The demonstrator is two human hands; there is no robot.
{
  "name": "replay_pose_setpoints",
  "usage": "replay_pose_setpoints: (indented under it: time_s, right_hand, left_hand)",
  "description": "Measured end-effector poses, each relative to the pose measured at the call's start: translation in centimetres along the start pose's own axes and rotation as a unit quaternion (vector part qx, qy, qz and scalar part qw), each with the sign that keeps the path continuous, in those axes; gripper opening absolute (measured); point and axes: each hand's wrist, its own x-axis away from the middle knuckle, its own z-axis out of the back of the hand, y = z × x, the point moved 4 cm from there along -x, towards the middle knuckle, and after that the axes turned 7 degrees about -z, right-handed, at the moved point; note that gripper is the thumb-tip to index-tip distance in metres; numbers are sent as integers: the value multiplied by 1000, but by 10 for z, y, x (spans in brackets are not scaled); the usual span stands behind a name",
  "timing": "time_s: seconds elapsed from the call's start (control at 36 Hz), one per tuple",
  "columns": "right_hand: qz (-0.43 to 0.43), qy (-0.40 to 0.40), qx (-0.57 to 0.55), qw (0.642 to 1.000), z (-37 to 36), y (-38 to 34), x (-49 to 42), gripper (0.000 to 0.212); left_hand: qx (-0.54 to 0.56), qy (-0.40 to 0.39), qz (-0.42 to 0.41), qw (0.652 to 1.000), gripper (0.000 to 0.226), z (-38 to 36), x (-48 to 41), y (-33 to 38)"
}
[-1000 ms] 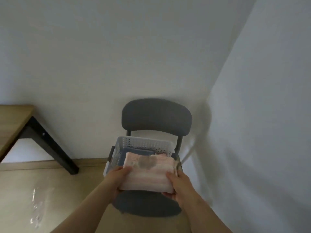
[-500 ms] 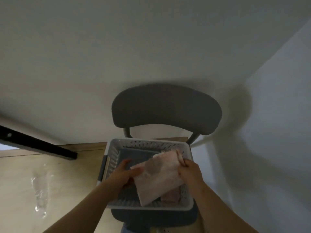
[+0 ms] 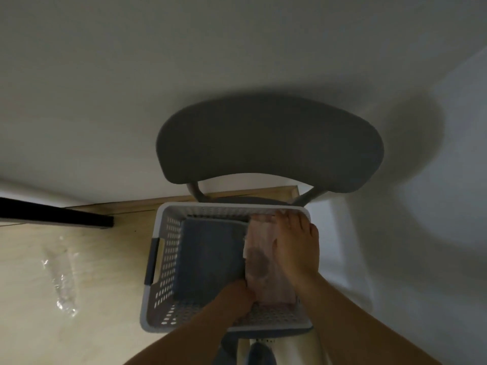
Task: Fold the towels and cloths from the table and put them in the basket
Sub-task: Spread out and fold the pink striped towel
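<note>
A person leans over a white slatted basket (image 3: 226, 206) set on the seat of a grey chair (image 3: 268, 143), both bare forearms reaching down into it from the bottom of the view. A folded pink striped towel (image 3: 259, 259) lies along the right side of the basket, running from the near wall to the far wall. The right hand (image 3: 295, 248) rests flat on top of it, fingers straight and close together, their tips near the far rim. The left hand (image 3: 234, 299) sits at the towel's near left corner with its knuckles up and its fingers bent downwards out of sight beside the cloth; whether they pinch the towel or only push against it cannot be told.

A folded blue towel (image 3: 210, 256) fills the left and middle of the basket floor, its right edge touching the pink towel. A dark handle (image 3: 152, 262) is set into the basket's left wall.

The chair stands against a pale wall (image 3: 184, 61), its curved backrest rising behind the basket and casting a wide soft shadow. A black table leg (image 3: 52, 216) comes in from the left edge and ends on the light wooden floor (image 3: 105, 259) near the wall's base. A crinkled, shiny patch (image 3: 63, 285) shows on the floor to the left of the basket; what it is cannot be made out in the dim light
</note>
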Motion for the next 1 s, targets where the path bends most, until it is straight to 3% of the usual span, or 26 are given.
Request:
replay_pose_setpoints:
  time_s: [0.08,0.19,0.28,0.36,0.44,0.61,0.69,0.83,1.0]
  right_hand:
    - [9,-59,-26,998,-18,1,12,48]
    - [-1,-206,-58,977,-48,4,23,48]
    - [-6,-236,-96,967,-59,2,26,42]
    - [-24,-277,-121,953,-68,3,26,56]
    - [-30,-273,-132,952,-74,5,26,56]
    - [-51,-224,-139,963,-59,7,44,35]
    - [-64,-222,-135,964,-46,5,61,35]
    - [-101,-223,-199,949,-24,-2,99,32]
    - [-49,-236,-261,935,12,0,167,30]
  left_hand:
    - [-60,2,28,998,39,-5,-10,-7]
    - [-85,28,64,994,38,-4,-19,-19]
    - [-95,52,70,992,36,-4,-21,-23]
    - [-115,72,72,988,34,-6,-24,-24]
    - [-122,80,68,987,32,-8,-27,-27]
    - [-132,77,14,988,29,-5,-16,-30]
    - [-125,113,10,986,28,4,3,-28]
    - [-22,243,-22,969,28,8,57,-14]
    - [147,333,-81,928,19,-29,142,-20]
